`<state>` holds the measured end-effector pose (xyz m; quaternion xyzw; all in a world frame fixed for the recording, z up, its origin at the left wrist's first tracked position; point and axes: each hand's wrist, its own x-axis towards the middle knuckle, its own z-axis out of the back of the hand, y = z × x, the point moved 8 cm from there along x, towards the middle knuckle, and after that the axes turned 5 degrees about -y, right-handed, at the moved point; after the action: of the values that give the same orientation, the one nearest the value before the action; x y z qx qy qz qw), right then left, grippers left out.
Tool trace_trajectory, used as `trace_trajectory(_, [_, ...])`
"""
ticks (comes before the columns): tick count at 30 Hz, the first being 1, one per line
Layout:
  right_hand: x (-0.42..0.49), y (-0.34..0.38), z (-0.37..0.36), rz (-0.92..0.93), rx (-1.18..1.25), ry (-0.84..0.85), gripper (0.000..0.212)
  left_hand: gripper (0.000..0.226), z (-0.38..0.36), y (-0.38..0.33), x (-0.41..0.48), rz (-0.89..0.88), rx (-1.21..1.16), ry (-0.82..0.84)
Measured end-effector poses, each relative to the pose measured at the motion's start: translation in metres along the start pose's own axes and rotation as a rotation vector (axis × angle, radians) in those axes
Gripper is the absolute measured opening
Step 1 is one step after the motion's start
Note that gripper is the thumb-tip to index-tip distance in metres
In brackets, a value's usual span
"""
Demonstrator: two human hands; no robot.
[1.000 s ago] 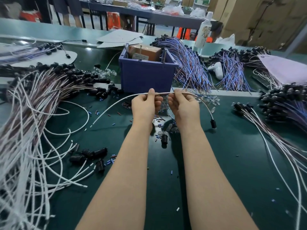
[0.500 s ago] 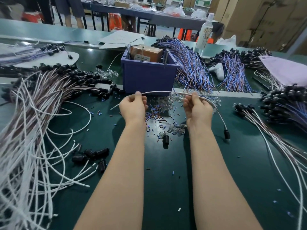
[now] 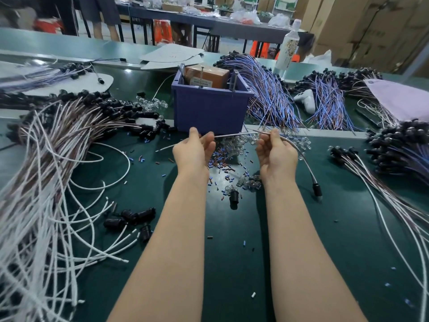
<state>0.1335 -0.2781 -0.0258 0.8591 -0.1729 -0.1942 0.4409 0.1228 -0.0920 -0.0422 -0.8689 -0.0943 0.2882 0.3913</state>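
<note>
Head view: pinching a white cable (image 3: 234,135) stretched between left grip (image 3: 193,151) and right grip (image 3: 276,152), both curled tight on it, just above the tabletop (image 3: 336,240) before the blue bin (image 3: 209,112), black socket (image 3: 317,189) dangling at right. Probably risking the thin cable slipping through the fingers, or the hanging socket snagging and scattering the loose bulbs (image 3: 234,146) beneath.
</note>
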Motion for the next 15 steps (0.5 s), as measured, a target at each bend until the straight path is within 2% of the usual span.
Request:
trace_trajectory(2, [0.001, 0.002, 0.001, 0.018, -0.007, -0.017, 0.024, 0.023, 0.003, 0.001, 0.002, 0.056, -0.008, 0.021])
trace_trajectory(6, [0.001, 0.001, 0.001, 0.02, 0.022, -0.018, 0.025, 0.034, -0.005, 0.011, -0.001, 0.158, 0.283, 0.153])
trace_trajectory(8, [0.001, 0.0, 0.0, -0.002, 0.067, -0.01, 0.025, 0.037, -0.009, 0.012, -0.004, 0.148, 0.321, 0.154])
trace_trajectory(12, [0.002, -0.001, 0.004, -0.007, 0.061, -0.053, 0.025, 0.018, -0.005, 0.0, 0.001, 0.04, 0.016, 0.046])
trace_trajectory(15, [0.004, -0.001, 0.008, 0.008, 0.04, -0.106, 0.024, 0.027, 0.003, -0.01, 0.007, -0.037, -0.155, -0.004])
